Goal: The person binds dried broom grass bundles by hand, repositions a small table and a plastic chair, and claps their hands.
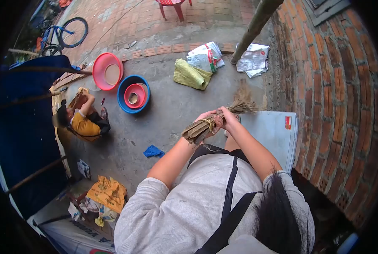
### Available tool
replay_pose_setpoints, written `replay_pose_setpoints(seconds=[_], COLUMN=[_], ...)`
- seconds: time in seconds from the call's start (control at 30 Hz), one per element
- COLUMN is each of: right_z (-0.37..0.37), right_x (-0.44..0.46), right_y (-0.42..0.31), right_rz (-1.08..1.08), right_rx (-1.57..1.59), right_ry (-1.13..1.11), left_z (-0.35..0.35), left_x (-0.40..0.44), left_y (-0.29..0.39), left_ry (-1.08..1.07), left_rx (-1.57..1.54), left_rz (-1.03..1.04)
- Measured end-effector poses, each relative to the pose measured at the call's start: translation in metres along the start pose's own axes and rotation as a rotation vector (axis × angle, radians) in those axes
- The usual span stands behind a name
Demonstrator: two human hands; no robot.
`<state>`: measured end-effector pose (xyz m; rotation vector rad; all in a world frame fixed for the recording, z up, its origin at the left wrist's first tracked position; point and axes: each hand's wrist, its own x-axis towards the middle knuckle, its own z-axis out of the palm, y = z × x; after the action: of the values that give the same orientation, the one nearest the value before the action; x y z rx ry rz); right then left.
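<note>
Both of my hands are closed around a bundle of dried brown stalks [193,130] in front of my waist. A thin yellowish tie wraps the bundle near its blunt, cut end at lower left. Loose, frayed fibres fan out from its other end at upper right. My left hand [206,116] grips the bundle's middle, partly hidden behind the stalks. Right beside it, my right hand [228,120] holds the part nearer the frayed end. The fingers of the two hands overlap closely.
A co-worker [87,122] crouches at left, holding something brown. Nearby are a red basin [108,71] and a blue basin [144,80] with smaller vessels inside. Folded sacks [191,75] lie ahead, beside a leaning pole [253,31]. A brick wall [333,106] and pale board [273,131] stand right.
</note>
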<state>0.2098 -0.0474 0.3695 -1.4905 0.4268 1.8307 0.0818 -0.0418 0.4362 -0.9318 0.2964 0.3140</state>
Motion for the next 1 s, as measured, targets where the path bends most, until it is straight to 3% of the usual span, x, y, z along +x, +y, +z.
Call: replay_pose_setpoints(seconds=[0.03,0.1,0.13,0.17,0.23,0.37,0.47,0.57,0.63,0.7,0.77,0.8,0.83,0.97,1.0], right_z=[0.0,-0.002,-0.032,-0.065,-0.06,-0.104,-0.14,-0.166,-0.162,-0.17,-0.161,-0.15,-0.145,-0.107,-0.105], right_x=[0.001,-0.001,0.055,0.13,0.131,0.113,0.098,0.084,0.082,0.095,0.086,0.082,0.074,0.078,0.079], right_y=[-0.007,-0.02,-0.021,-0.01,-0.051,-0.09,-0.133,-0.173,-0.182,-0.192,-0.199,-0.195,-0.198,-0.163,-0.156], right_rz=[0.005,0.087,0.213,0.14,0.114,0.087,0.058,0.027,0.014,-0.045,-0.154,-0.203,-0.052,-0.04,-0.038], right_rx=[-0.014,-0.134,-0.211,-0.301,-0.301,-0.212,-0.136,-0.065,-0.007,-0.052,-0.088,-0.111,-0.117,-0.268,-0.238], right_ry=[-0.014,-0.249,-0.347,-0.403,-0.404,-0.343,-0.263,-0.185,-0.139,-0.111,0.093,0.166,0.028,0.014,-0.168], left_z=[-0.001,-0.018,-0.024,-0.031,0.017,0.003,0.025,0.036,0.028,0.046,0.055,0.058,0.058,0.057,0.05], left_x=[0.011,0.043,0.058,0.082,0.101,0.191,0.228,0.259,0.276,0.258,0.243,0.234,0.228,0.197,0.192], left_y=[0.003,0.021,0.025,0.032,-0.032,-0.008,-0.021,-0.02,-0.006,-0.021,-0.023,-0.028,-0.025,-0.025,-0.02], left_ry=[-0.011,0.013,0.08,0.302,0.622,0.426,0.397,0.466,0.335,0.298,0.007,0.051,0.048,0.146,0.207], left_rx=[0.002,0.308,0.47,0.5,0.537,0.562,0.621,0.729,0.789,0.823,0.502,0.536,0.537,0.507,0.613], left_rz=[0.017,0.227,0.341,0.457,0.579,0.555,0.518,0.38,0.238,0.292,-0.062,0.019,0.02,0.107,0.229])
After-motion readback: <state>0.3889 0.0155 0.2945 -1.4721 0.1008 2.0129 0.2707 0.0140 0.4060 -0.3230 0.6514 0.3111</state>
